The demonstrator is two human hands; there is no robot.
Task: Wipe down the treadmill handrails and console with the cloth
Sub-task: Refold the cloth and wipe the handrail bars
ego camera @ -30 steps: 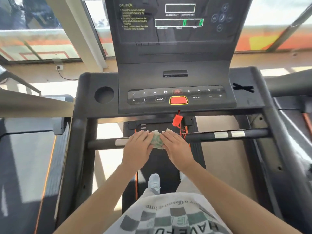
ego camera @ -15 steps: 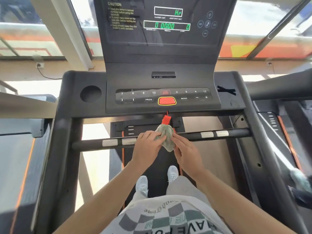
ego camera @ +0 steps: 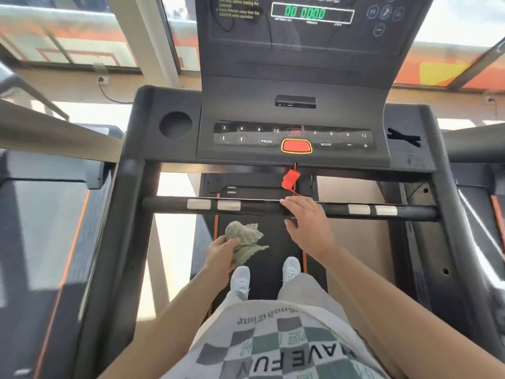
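While the left hand (ego camera: pixel 222 255) grips the crumpled greenish cloth (ego camera: pixel 246 237) below the front handrail (ego camera: pixel 169 205), apart from it, the right hand (ego camera: pixel 308 227) lies spread, fingertips on that bar, beneath the console (ego camera: pixel 295 116) and its hanging red safety clip (ego camera: pixel 290 179).

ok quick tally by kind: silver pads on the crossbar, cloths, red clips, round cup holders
silver pads: 4
cloth: 1
red clip: 1
cup holder: 1
total: 7
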